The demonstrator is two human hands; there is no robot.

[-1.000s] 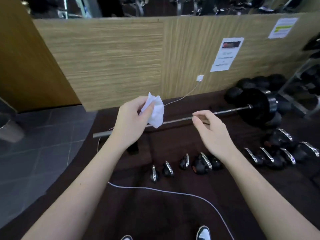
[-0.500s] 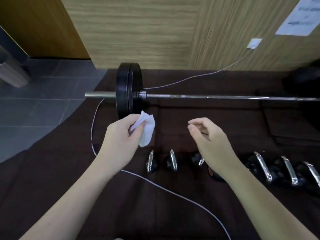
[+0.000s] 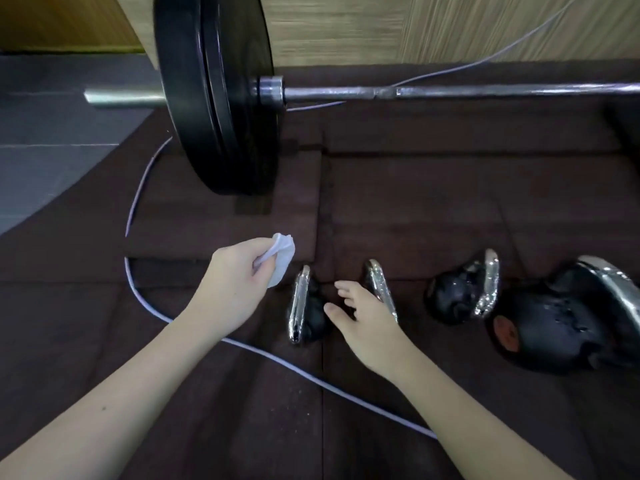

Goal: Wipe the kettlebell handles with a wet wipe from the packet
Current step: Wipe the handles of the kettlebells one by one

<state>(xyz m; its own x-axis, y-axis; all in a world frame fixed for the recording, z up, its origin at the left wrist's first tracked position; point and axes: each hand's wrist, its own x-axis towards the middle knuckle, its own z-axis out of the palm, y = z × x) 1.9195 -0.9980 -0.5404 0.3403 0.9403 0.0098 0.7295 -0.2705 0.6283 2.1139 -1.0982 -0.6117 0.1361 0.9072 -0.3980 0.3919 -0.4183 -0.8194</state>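
Observation:
My left hand (image 3: 235,282) pinches a crumpled white wet wipe (image 3: 282,259) just left of the leftmost kettlebell (image 3: 306,306), a small black one with a chrome handle. My right hand (image 3: 363,317) lies open, fingers spread, between that kettlebell and the second kettlebell's chrome handle (image 3: 381,289), whose body it hides. Further right stand a third kettlebell (image 3: 460,294) and a larger one (image 3: 568,320). The wipe packet is not in view.
A barbell (image 3: 450,91) with black plates (image 3: 218,98) lies across the dark rubber mat (image 3: 450,202) behind the kettlebells. A white cable (image 3: 277,358) curves over the mat under my arms. Grey floor tiles lie far left; a wood-panel wall stands behind.
The view has dropped closer to the floor. Both hands have lowered to the kettlebells; the right hand opened beside the second handle, the left still holds the wipe.

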